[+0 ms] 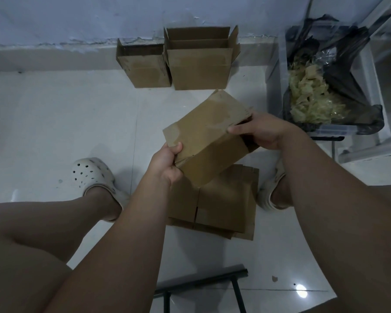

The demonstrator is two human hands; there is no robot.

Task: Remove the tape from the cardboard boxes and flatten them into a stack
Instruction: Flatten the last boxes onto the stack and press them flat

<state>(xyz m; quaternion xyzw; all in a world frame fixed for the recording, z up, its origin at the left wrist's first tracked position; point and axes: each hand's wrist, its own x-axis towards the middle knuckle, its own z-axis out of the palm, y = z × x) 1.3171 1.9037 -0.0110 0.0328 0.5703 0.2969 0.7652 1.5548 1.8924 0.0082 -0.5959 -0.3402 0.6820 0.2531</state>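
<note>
- The cardboard box (pixel 209 141) hangs tilted in the air between both hands, over the stack of flattened boxes (pixel 228 206) on the floor.
- The left grip (pixel 167 163) is closed on the box's near left corner, with the thumb on the top face.
- The right grip (pixel 260 132) is closed on the box's right end, fingers curled over the edge.
- A smaller open box (pixel 145 66) and a larger open box (pixel 200 64) stand side by side at the wall.
- Crumpled tape (pixel 309 98) fills a bin (pixel 278 71) to the right.

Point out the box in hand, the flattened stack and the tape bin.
held box (pixel 208 129): head view, middle of top face.
flattened stack (pixel 228 197): head view, top sheet.
tape bin (pixel 334 131): head view, clear front rim.
</note>
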